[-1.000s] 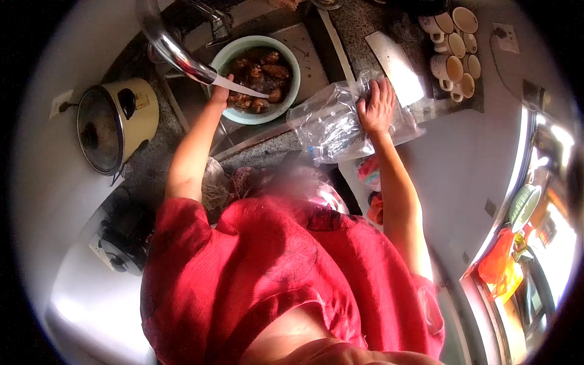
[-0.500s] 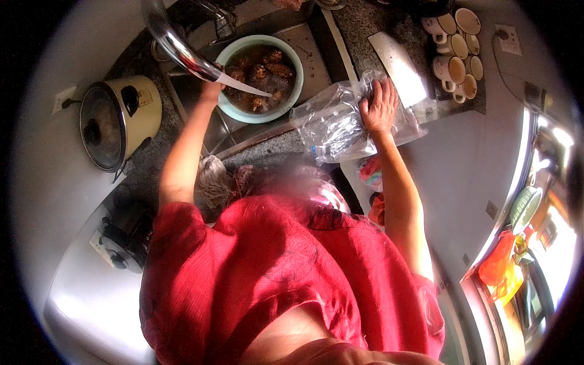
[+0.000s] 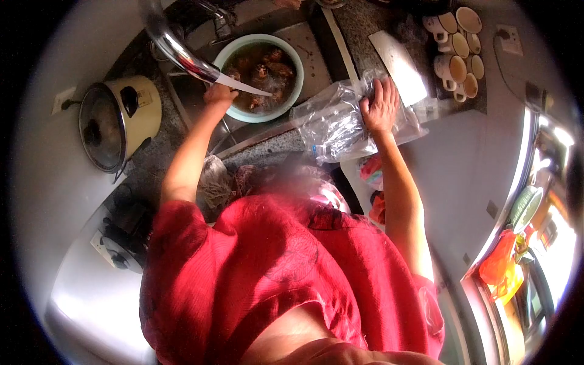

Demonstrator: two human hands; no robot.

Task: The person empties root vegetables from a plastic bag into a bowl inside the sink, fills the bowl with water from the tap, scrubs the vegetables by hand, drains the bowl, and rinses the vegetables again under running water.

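Note:
My left hand (image 3: 219, 95) is at the near left rim of a pale green basin (image 3: 298, 64), its fingers curled against the edge and partly behind the faucet. Dark brown, knobbly pieces (image 3: 260, 72) lie in murky water inside the basin; I cannot make out their kind. Water runs into it from the chrome faucet (image 3: 177, 50). Flat on a clear plastic bag (image 3: 337, 121) at the counter edge rests my right hand (image 3: 381, 106), fingers stretched out.
The basin stands in a steel sink (image 3: 304, 42). To the left is a cream electric cooker (image 3: 143, 106) with a glass lid. Several white mugs (image 3: 450, 68) stand at the far right, near a bright white board (image 3: 398, 70). A crumpled cloth (image 3: 214, 179) hangs at the front edge.
My left hand has shifted slightly right and toward me along the basin rim, its fingers now over the edge. My right hand stays on the bag.

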